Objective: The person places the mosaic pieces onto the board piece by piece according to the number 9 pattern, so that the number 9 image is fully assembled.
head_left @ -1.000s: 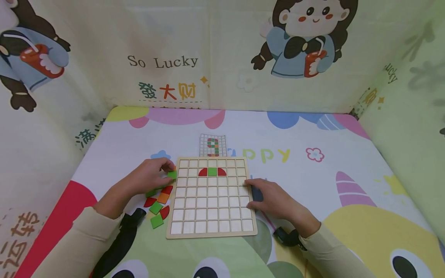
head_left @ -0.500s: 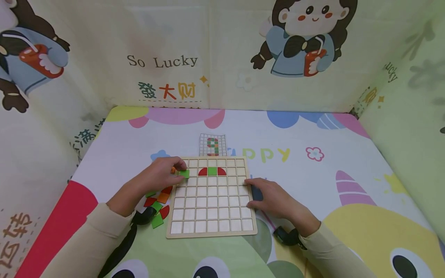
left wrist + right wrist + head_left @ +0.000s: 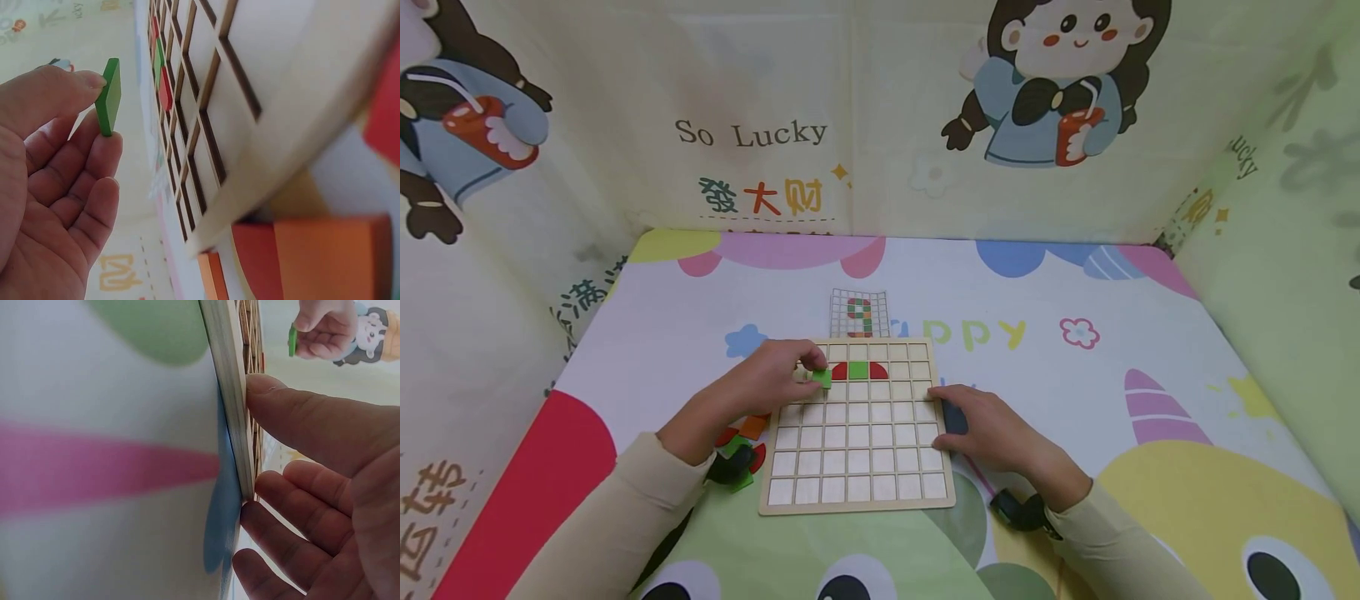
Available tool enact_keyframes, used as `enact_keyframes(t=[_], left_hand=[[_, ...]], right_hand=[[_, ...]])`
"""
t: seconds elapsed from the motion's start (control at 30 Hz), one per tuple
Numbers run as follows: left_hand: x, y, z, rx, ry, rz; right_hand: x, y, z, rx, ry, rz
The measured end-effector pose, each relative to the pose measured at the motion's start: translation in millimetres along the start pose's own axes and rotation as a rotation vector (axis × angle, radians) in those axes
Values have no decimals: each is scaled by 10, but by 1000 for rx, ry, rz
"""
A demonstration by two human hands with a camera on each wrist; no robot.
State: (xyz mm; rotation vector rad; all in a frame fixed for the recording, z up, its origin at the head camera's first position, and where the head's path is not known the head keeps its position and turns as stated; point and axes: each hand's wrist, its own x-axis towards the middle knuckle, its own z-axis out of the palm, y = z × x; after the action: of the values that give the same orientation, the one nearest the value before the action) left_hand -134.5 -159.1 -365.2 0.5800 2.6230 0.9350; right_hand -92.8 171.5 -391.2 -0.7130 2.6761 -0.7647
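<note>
We see one green tile above the left part of one wooden board, pinched by the left hand. The right hand, fingers loosely spread, touches the board's right edge. On the board we count two red pieces and one green square. The left wrist view shows us two loose orange blocks; the head view, one.

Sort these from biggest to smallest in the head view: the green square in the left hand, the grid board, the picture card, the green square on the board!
1. Grid board
2. Picture card
3. Held green square and green square on the board: they look about alike, so I can't rank them.
</note>
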Motion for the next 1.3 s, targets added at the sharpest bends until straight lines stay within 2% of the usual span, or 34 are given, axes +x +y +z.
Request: enact_keyframes(t=[0.43, 0.67, 1.13, 1.3], left_hand=[[68, 110, 98, -18, -18, 50], [117, 120, 151, 7, -8, 121], [212, 207, 268, 58, -32, 151], [249, 229, 315, 61, -42, 143]], right_hand=[[3, 26, 19, 0, 13, -15], [4, 18, 18, 0, 11, -8], [5, -1, 15, 8, 4, 5], [1, 0, 11, -3, 2, 3]])
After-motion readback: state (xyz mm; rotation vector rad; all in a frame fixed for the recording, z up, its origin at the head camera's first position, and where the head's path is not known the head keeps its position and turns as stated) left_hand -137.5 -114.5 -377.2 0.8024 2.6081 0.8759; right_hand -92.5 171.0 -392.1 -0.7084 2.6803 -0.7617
